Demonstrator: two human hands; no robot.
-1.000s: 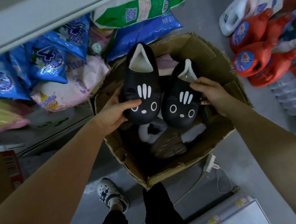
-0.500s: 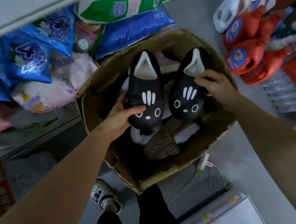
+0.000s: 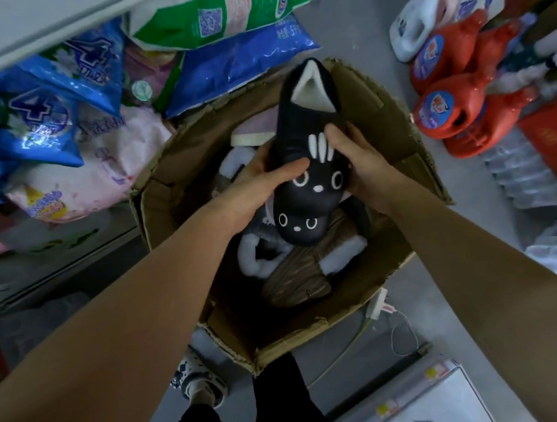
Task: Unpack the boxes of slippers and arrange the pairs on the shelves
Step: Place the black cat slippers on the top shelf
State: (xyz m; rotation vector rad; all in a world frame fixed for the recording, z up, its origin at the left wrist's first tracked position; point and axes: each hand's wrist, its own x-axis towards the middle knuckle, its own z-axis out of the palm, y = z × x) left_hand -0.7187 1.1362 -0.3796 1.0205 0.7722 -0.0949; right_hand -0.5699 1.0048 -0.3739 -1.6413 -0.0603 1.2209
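Two black cat-face slippers are stacked above an open cardboard box (image 3: 401,149). The upper black slipper (image 3: 309,128) lies over the lower black slipper (image 3: 301,230), whose toe face sticks out underneath. My left hand (image 3: 258,192) grips the stack from the left, thumb across the upper slipper's top. From the right, my right hand (image 3: 360,164) grips the same stack, with its thumb by the white stripes. Inside the box lie a brown ribbed slipper with grey fleece (image 3: 298,277) and a pale purple slipper (image 3: 254,127).
Blue, green and pink detergent bags (image 3: 55,124) are piled on a low shelf at the left. Red and white detergent bottles (image 3: 454,103) stand at the right. A white shelf edge (image 3: 427,398) is at the bottom. My foot (image 3: 198,380) stands beside the box.
The two black slippers, held side by side before, have been brought together and stacked one over the other. Both hands have closed in toward the middle of the box.
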